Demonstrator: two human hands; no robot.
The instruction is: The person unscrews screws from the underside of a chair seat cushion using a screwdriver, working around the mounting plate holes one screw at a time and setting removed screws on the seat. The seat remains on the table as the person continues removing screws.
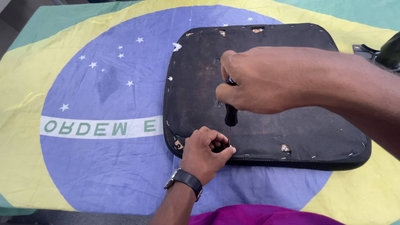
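While the right hand [260,81] grips a black-handled screwdriver [230,112] upright, the left hand [205,153] pinches closed around its tip at the near edge of a black seat cushion [291,129], which lies upside down on a flag-covered surface [83,158].

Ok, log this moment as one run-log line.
right hand: grips screwdriver, tip down at seat cushion front edge | left hand: fingers pinched at the tip | cushion: underside up on flag cloth

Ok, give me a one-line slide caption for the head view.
Right hand drives a black-handled screwdriver into the upturned seat cushion edge; left hand steadies its tip.
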